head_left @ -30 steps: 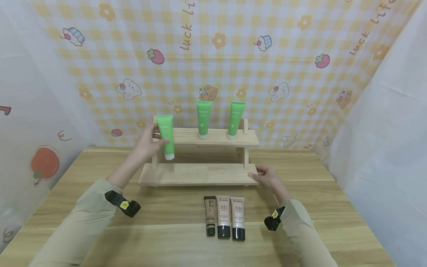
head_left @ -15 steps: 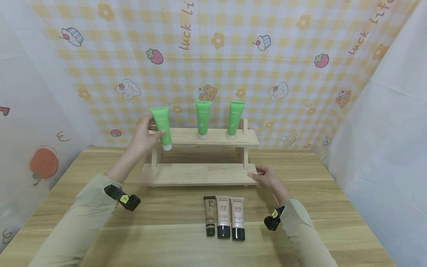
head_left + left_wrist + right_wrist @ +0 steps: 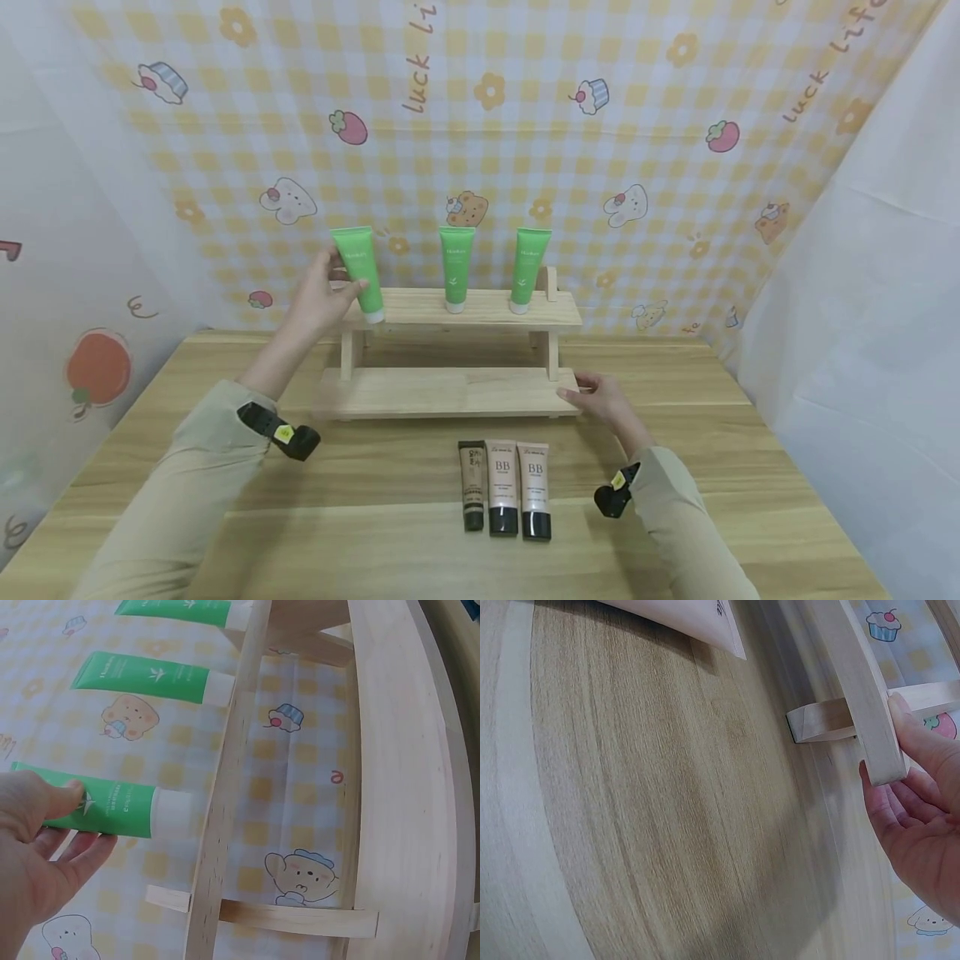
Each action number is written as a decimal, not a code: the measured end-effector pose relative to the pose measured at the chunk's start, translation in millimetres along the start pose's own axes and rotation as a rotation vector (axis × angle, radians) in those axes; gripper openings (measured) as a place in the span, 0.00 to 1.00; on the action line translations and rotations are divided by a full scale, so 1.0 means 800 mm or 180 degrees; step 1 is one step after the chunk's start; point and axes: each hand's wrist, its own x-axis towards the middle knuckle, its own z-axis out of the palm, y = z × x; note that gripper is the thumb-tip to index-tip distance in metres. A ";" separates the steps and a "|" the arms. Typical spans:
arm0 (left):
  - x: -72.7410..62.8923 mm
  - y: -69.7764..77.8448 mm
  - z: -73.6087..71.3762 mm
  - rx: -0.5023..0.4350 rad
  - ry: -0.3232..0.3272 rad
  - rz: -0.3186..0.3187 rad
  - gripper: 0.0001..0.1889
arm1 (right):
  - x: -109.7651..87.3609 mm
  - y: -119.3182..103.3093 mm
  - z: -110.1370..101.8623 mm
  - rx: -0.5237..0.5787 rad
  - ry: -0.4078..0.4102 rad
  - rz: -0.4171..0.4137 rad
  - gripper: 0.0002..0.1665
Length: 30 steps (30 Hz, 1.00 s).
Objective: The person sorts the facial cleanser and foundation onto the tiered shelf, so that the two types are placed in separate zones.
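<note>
My left hand holds a green squeeze tube at the left end of the upper board of a two-tier wooden display shelf. The tube leans slightly, its white cap down. In the left wrist view the thumb lies across the green tube's front and the cap is close to the board; whether it touches, I cannot tell. Two more green tubes, a middle one and a right one, stand cap-down on the same board. My right hand grips the lower board's right end, thumb on top, fingers beneath.
Before the shelf, on the wooden table, lie a narrow brown tube and two beige BB cream tubes, one in the middle and one at right. A checked cloth hangs behind.
My left hand has raised the green tube and brought it slightly left, from in front of the upper board to about the height of the other two. The right hand has stayed put.
</note>
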 end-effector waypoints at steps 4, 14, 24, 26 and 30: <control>0.006 -0.004 0.004 -0.0036 0.0030 0.0047 0.29 | -0.002 0.000 0.001 -0.0020 0.0013 -0.0034 0.37; 0.017 -0.010 0.008 -0.0113 0.0065 0.0041 0.29 | 0.000 0.003 0.005 0.0040 0.0030 -0.0101 0.36; 0.024 -0.009 0.009 -0.0094 -0.0035 0.0067 0.30 | 0.001 0.002 0.004 -0.0025 0.0041 0.0004 0.38; 0.026 -0.010 0.009 -0.0113 -0.0048 0.0063 0.30 | 0.002 0.003 0.003 -0.0011 0.0050 -0.0006 0.38; 0.030 -0.012 0.010 -0.0090 -0.0073 0.0067 0.29 | 0.002 0.002 0.001 -0.0002 0.0086 -0.0036 0.37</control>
